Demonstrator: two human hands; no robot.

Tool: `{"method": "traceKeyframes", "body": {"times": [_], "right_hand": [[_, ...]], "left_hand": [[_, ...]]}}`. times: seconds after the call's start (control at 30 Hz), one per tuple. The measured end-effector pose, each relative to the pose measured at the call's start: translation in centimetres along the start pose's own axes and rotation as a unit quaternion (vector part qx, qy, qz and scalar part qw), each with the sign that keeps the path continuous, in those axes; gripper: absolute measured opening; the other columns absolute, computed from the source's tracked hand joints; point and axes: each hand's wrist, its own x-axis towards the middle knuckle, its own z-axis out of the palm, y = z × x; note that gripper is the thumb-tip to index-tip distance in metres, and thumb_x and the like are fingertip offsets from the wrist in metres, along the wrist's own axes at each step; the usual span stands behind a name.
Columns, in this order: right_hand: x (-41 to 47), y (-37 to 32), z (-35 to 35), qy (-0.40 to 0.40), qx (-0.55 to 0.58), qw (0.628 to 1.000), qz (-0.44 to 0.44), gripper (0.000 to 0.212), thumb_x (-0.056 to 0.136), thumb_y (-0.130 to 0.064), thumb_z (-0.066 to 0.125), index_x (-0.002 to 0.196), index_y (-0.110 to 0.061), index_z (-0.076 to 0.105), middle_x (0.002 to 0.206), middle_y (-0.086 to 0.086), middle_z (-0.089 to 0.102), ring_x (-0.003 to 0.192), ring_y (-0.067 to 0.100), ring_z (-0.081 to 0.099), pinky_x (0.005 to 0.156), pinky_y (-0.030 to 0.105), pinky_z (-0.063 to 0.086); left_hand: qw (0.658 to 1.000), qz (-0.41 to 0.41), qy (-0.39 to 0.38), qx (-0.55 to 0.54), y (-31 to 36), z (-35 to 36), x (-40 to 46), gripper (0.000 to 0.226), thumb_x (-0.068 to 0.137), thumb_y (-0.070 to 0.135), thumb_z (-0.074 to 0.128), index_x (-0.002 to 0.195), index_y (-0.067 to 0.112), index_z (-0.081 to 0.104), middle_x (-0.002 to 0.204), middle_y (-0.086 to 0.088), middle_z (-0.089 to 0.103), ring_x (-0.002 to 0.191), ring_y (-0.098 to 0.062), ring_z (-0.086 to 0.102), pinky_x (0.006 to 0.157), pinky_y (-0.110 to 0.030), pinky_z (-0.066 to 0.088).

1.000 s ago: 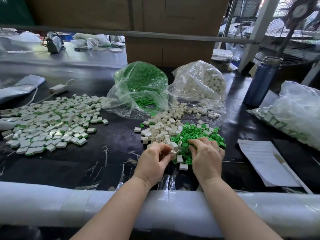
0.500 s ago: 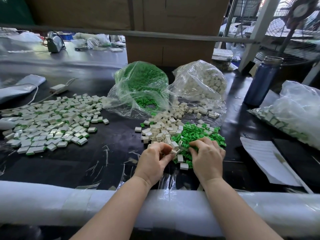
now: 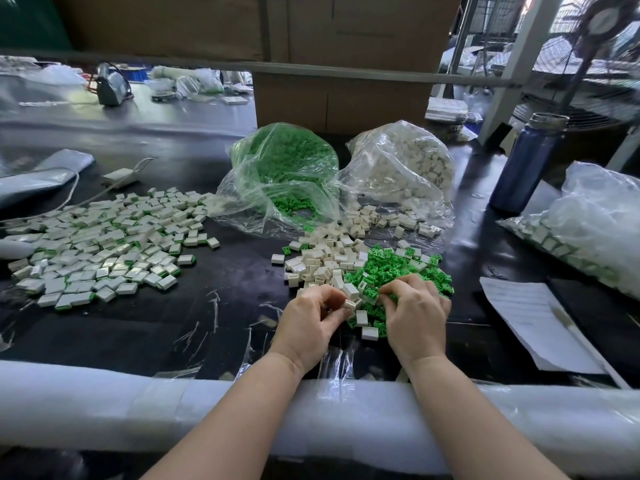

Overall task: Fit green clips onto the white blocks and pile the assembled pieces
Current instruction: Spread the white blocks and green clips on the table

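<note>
A white block [image 3: 349, 304] is pinched by the left hand [image 3: 310, 325]. Beside it, the right hand [image 3: 415, 315] is curled into the green clips [image 3: 388, 271]; its grasp cannot be told. Far left, assembled pieces [image 3: 104, 251] are spread.

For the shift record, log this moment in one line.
left hand pinches white block | right hand picking in green clips | assembled pile left

black worktable [image 3: 214, 327], cardboard boxes [image 3: 346, 46], fan [image 3: 595, 64]
</note>
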Motion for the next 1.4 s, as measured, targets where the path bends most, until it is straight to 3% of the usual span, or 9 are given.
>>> {"method": "traceKeyframes", "body": {"times": [0.2, 0.4, 0.63, 0.87, 0.97, 1.07, 1.27, 1.4], "right_hand": [[-0.1, 0.0, 0.1, -0.004, -0.007, 1.0, 0.001, 0.02, 0.088, -0.024, 0.058, 0.107, -0.023, 0.067, 0.109, -0.006, 0.057, 0.105, 0.017, 0.046, 0.084, 0.03, 0.02], [-0.1, 0.0, 0.0, -0.002, -0.008, 1.0, -0.004, 0.016, 0.088, -0.023, 0.06, 0.101, -0.022, 0.068, 0.107, -0.004, 0.058, 0.103, 0.018, 0.047, 0.082, 0.03, 0.02], [-0.2, -0.4, -0.1, 0.001, 0.02, 0.998, -0.053, 0.02, 0.083, -0.031, 0.068, 0.101, -0.023, 0.072, 0.103, -0.004, 0.061, 0.102, 0.019, 0.05, 0.077, 0.027, 0.018], [-0.1, -0.5, -0.2, 0.021, 0.061, 0.997, -0.053, 0.013, 0.081, -0.021, 0.07, 0.093, -0.019, 0.075, 0.094, -0.001, 0.064, 0.094, 0.022, 0.054, 0.076, 0.027, 0.02], [-0.2, -0.6, -0.4, 0.02, 0.098, 0.993, -0.055, 0.013, 0.084, -0.019, 0.067, 0.095, -0.015, 0.073, 0.097, 0.001, 0.064, 0.096, 0.023, 0.054, 0.082, 0.03, 0.028], [-0.5, -0.8, -0.7, 0.008, 0.143, 0.986, -0.088, 0.009, 0.085, -0.015, 0.066, 0.091, -0.01, 0.071, 0.09, 0.001, 0.063, 0.09, 0.022, 0.054, 0.083, 0.034, 0.036], [-0.8, -1.3, -0.9, -0.064, 0.166, 0.977, -0.117, 0.005, 0.086, -0.012, 0.063, 0.087, -0.009, 0.066, 0.086, -0.005, 0.058, 0.089, 0.021, 0.053, 0.085, 0.038, 0.04], [-0.8, -1.3, -0.9, -0.069, 0.163, 0.977, -0.118, 0.004, 0.086, -0.013, 0.062, 0.086, -0.01, 0.065, 0.085, -0.007, 0.056, 0.089, 0.019, 0.052, 0.085, 0.038, 0.04]], "left_hand": [[1.0, -0.001, 0.001, -0.005, 0.0, 0.0, 0.0, 0.011, 0.082, 0.018, 0.068, 0.093, 0.015, 0.066, 0.093, 0.001, 0.065, 0.085, -0.008, 0.059, 0.077, -0.006, 0.044], [1.0, 0.001, 0.003, -0.005, 0.0, 0.0, 0.0, 0.01, 0.082, 0.017, 0.068, 0.092, 0.016, 0.066, 0.093, 0.001, 0.065, 0.085, -0.008, 0.059, 0.075, -0.002, 0.042], [1.0, -0.003, -0.002, -0.002, 0.0, 0.0, 0.0, 0.011, 0.083, 0.018, 0.067, 0.094, 0.016, 0.066, 0.094, 0.001, 0.065, 0.086, -0.01, 0.06, 0.081, -0.011, 0.046], [1.0, -0.01, -0.006, 0.001, 0.0, 0.0, 0.0, 0.013, 0.083, 0.02, 0.068, 0.095, 0.015, 0.066, 0.095, 0.001, 0.064, 0.087, -0.009, 0.058, 0.08, -0.008, 0.043], [1.0, -0.014, -0.003, -0.013, 0.1, -0.1, 0.0, 0.013, 0.082, 0.018, 0.068, 0.094, 0.013, 0.067, 0.092, 0.002, 0.064, 0.082, -0.006, 0.058, 0.074, -0.003, 0.042], [0.998, -0.03, -0.006, -0.053, 0.1, -0.1, 0.1, 0.009, 0.084, 0.016, 0.067, 0.092, 0.012, 0.066, 0.085, 0.002, 0.065, 0.072, -0.004, 0.057, 0.07, -0.007, 0.044], [0.992, -0.052, -0.018, -0.114, 0.0, -0.1, 0.1, 0.004, 0.086, 0.013, 0.064, 0.088, 0.016, 0.063, 0.076, 0.006, 0.063, 0.06, 0.0, 0.057, 0.068, -0.012, 0.049], [0.991, -0.045, -0.028, -0.123, -0.1, -0.1, 0.1, 0.015, 0.084, 0.012, 0.065, 0.083, 0.027, 0.063, 0.078, 0.007, 0.064, 0.061, 0.004, 0.058, 0.066, -0.012, 0.047]]}}
